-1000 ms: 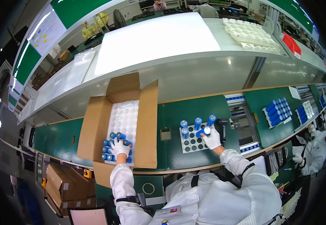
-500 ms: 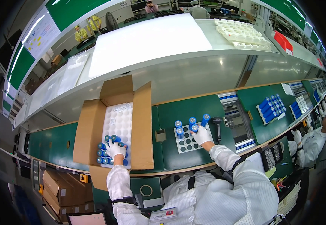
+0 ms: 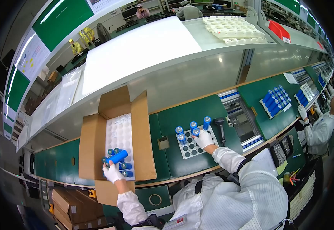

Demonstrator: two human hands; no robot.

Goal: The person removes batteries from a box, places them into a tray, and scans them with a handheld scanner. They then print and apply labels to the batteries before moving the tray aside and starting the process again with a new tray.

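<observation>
My gloved left hand (image 3: pixel 113 172) is closed on a blue cylindrical battery cell (image 3: pixel 117 157), held tilted over the open cardboard box (image 3: pixel 143 134). Under and around it, several more blue cells (image 3: pixel 126 166) stand in the box on a white tray with round hollows (image 3: pixel 118 130). Over at the right, the fingers of my gloved right hand (image 3: pixel 203 139) close around the top of another blue cell (image 3: pixel 195 132). That cell is at a white holder plate with round holes (image 3: pixel 192 150). Several other cells (image 3: pixel 193 125) stand upright along the plate's far and left sides.
A black handheld scanner (image 3: pixel 220 128) lies right of the plate. Beyond a roller conveyor (image 3: pixel 239 115), a filled block of blue cells (image 3: pixel 276 101) sits on the green bench. A co-worker (image 3: pixel 316 128) is at the far right. A shelf (image 3: pixel 155 63) spans the back.
My left hand has lifted a cell from the group in the box and tilted it. My right hand stays by the same cell at the plate. The whole view has shifted slightly.
</observation>
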